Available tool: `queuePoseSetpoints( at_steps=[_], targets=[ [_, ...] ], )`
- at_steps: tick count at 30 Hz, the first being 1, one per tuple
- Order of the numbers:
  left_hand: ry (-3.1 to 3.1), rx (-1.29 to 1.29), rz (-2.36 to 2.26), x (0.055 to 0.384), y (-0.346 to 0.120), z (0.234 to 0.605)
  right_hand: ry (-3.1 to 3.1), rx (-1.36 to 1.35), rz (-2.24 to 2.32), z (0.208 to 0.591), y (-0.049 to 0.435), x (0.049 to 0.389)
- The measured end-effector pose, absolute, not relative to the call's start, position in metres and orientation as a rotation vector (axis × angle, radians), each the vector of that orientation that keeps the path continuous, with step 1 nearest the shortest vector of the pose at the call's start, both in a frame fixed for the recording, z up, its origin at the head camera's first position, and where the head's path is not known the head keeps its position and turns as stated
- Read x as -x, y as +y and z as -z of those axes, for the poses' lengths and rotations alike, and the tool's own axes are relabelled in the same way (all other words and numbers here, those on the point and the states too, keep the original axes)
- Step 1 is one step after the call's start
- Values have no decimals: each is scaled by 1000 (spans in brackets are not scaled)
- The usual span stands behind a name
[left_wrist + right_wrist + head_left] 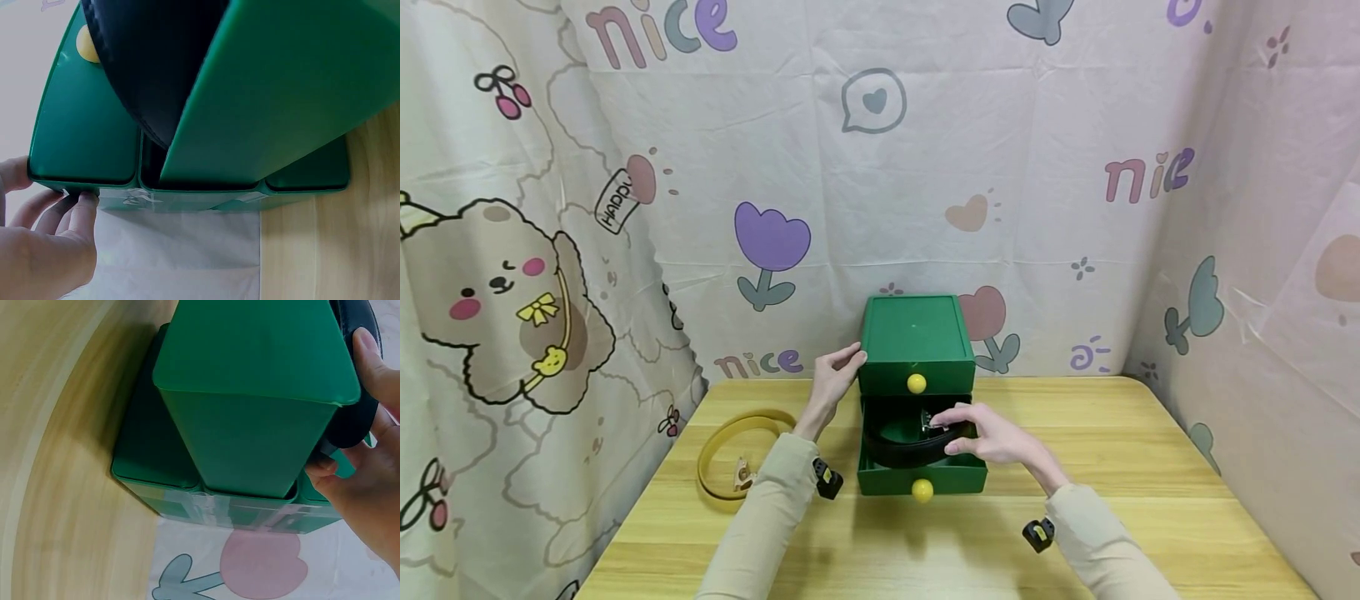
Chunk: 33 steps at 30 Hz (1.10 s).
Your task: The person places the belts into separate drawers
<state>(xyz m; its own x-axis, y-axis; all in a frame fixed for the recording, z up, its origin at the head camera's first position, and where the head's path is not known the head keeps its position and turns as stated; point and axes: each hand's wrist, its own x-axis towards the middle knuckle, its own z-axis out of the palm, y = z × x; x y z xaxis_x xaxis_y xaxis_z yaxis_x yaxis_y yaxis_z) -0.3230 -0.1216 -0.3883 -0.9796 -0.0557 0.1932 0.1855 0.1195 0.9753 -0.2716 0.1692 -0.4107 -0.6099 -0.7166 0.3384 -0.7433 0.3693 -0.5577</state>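
Observation:
A small green drawer cabinet with yellow round knobs stands on the table, its lower drawer pulled out. Inside that drawer lies a coiled black belt with a silver buckle. My right hand reaches over the drawer's right side and holds the belt, the thumb on its outer face and fingers behind. At the cabinet's upper left edge, my left hand grips the corner, bent fingers against the side wall. The belt's far part is hidden inside the drawer.
A yellow belt with a gold-coloured buckle lies coiled on the wooden table, left of the cabinet and partly behind the left sleeve. A printed curtain hangs behind the table and along both sides.

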Motion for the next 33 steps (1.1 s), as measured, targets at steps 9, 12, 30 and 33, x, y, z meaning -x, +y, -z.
queuePoseSetpoints(
  at_steps=[9, 12, 30, 33],
  targets=[
    [-2205, 117, 1976, 322, -121, 388, -2577, -1339, -1031, 418, 165, 275],
    [-2207, 113, 1970, 323, -121, 388, -2608, -1319, -978, 420, 163, 275],
    [-2215, 112, 1946, 323, -121, 388, -2626, -1363, -717, 425, 156, 281],
    [-2214, 114, 1950, 323, -121, 388, -2647, -1368, -687, 426, 155, 283]
  ],
)
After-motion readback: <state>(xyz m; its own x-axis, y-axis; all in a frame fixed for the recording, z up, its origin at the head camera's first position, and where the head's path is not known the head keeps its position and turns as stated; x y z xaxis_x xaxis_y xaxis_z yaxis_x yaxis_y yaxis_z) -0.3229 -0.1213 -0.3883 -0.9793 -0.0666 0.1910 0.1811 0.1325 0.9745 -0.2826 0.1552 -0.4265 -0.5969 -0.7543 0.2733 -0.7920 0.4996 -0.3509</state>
